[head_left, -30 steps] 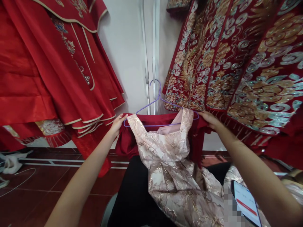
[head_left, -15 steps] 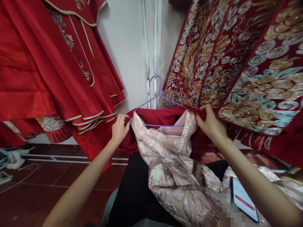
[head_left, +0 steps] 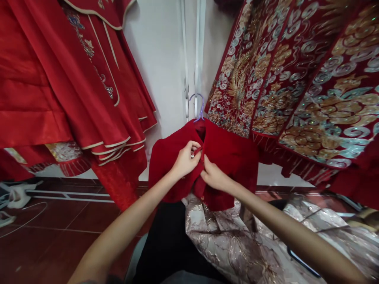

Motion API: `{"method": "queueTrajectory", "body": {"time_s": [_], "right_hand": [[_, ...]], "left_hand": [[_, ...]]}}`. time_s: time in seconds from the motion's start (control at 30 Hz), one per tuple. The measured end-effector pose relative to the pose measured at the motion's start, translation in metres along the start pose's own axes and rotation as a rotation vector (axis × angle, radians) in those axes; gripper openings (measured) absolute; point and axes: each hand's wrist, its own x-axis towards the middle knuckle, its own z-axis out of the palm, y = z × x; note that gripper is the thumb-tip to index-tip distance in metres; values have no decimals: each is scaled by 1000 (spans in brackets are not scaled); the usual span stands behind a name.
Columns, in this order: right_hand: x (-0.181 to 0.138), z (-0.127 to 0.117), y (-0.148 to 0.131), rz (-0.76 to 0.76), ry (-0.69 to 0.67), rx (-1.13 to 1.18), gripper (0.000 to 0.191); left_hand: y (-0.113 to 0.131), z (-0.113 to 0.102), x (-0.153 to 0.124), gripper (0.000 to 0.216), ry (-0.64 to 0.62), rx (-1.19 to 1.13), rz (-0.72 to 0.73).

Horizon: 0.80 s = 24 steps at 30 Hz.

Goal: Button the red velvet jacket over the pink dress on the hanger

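Note:
A short red jacket (head_left: 233,154) with a collar hangs over the purple hanger (head_left: 200,107), covering the top of a pale pink brocade dress (head_left: 213,232). My left hand (head_left: 187,158) pinches the jacket's front edge just below the collar, where a small shiny button shows by the fingers. Close beside it, my right hand (head_left: 213,173) grips the opposite front edge. Both hands are closed and nearly touching at the middle of the jacket front. The dress skirt spreads across my lap, over black trousers (head_left: 171,240).
Red garments (head_left: 97,90) hang at the left, and dark red embroidered ones (head_left: 296,86) at the right. A phone (head_left: 304,262) lies on the dress, partly under my right forearm. White shoes (head_left: 19,195) and a rack's rail (head_left: 79,197) are at the lower left.
The red jacket's front panels have come forward over the hanger and the dress bodice. Both my hands have moved inward from the shoulders to the jacket's front edges.

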Motion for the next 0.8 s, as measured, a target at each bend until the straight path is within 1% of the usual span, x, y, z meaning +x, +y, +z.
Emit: {"method": "queueTrajectory", "body": {"time_s": [0.03, 0.07, 0.1, 0.17, 0.2, 0.23, 0.27, 0.3, 0.33, 0.37, 0.43, 0.53, 0.6, 0.7, 0.8], "right_hand": [[-2, 7, -5, -18, -28, -42, 24], [-4, 11, -8, -29, 5, -83, 23], [-5, 12, -7, -37, 81, -117, 22], [-5, 7, 0, -70, 317, -109, 26], [-4, 2, 6, -103, 432, -57, 33], [-3, -2, 11, -143, 516, 11, 42], [-2, -6, 15, -181, 560, 72, 51], [-2, -10, 18, -211, 570, 108, 56], [-1, -12, 19, -228, 552, 120, 57], [-2, -13, 19, -231, 523, 115, 54], [-3, -13, 16, -224, 446, 104, 41], [-6, -10, 8, -235, 356, 138, 28], [-7, -8, 4, -265, 314, 134, 23], [-5, -5, 1, -288, 306, 139, 20], [-1, -4, 1, -271, 340, 157, 17]], "left_hand": [[2, 5, -3, 15, -12, -5, -8], [3, 7, -6, 18, -11, 0, -26], [3, 6, -8, 23, 1, 16, -47], [0, -2, -13, 31, -8, 58, -74], [-2, -6, -15, 33, -25, 77, -75], [-3, -10, -17, 35, -38, 92, -70], [-4, -14, -19, 35, -40, 106, -64], [-5, -16, -20, 34, -29, 121, -60], [-6, -17, -20, 33, -10, 140, -59], [-7, -18, -20, 32, 9, 160, -60], [-9, -16, -20, 30, 21, 170, -63], [-11, -9, -18, 28, 22, 71, -79], [-10, -4, -17, 26, 66, -8, -87], [-6, -1, -16, 21, 121, -85, -128], [-2, -2, -15, 16, 100, -117, -162]]}}
